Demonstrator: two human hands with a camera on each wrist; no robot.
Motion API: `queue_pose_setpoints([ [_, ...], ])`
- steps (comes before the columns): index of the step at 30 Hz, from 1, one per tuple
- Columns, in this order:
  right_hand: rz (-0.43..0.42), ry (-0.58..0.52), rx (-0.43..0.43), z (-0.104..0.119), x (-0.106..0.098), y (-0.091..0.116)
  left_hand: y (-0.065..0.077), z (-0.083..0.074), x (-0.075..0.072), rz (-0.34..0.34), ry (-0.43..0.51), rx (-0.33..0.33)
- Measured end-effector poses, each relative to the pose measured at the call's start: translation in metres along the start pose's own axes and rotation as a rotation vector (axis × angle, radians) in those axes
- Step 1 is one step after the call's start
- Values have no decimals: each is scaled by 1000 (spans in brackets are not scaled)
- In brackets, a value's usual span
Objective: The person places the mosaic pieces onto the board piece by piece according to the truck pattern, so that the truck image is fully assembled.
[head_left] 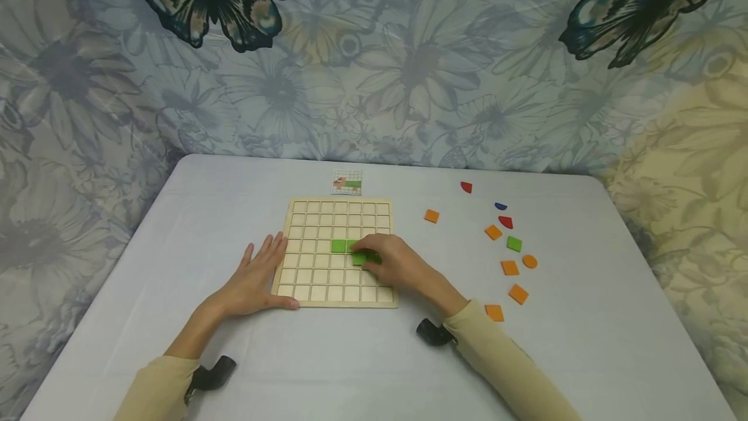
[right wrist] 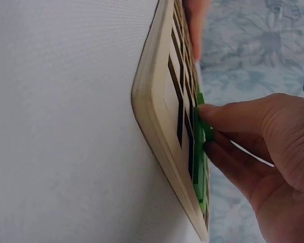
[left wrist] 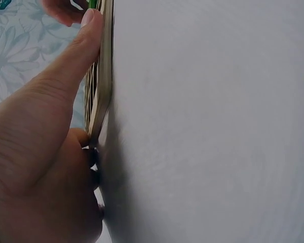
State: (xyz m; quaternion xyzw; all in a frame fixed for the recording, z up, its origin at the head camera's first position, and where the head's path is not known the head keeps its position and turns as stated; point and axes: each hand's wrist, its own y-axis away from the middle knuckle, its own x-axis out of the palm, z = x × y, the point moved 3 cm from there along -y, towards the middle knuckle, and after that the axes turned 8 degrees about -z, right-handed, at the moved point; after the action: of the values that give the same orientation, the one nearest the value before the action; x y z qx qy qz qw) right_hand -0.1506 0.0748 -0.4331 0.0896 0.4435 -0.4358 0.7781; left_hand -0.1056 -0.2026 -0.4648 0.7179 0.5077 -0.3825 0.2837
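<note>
Near the centre of the head view, my right hand (head_left: 396,261) pinches a green tile (right wrist: 207,132) between thumb and fingertips, over the gridded board (head_left: 318,292); whether it touches the tiles below, I can't tell. Left of centre, my left hand (head_left: 248,286) rests along the board's edge, fingers straight, grasping nothing. I judge the tile light, stiff and slightly slippery, hardly fragile, best held by opposite edges, leaving its underside free.

Green tiles (head_left: 338,246) on gridded board (head_left: 304,277)
</note>
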Motion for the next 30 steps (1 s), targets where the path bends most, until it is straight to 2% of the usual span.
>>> queue_pose_setpoints([
  [18,22,60,-41,8,6,-4,1,-1,-2,-3,11,9],
  [23,-1,43,-21,7,1,-2,0,-2,-2,1,10,3],
  [30,-30,27,50,-2,-11,4,0,-2,-2,-3,11,3],
])
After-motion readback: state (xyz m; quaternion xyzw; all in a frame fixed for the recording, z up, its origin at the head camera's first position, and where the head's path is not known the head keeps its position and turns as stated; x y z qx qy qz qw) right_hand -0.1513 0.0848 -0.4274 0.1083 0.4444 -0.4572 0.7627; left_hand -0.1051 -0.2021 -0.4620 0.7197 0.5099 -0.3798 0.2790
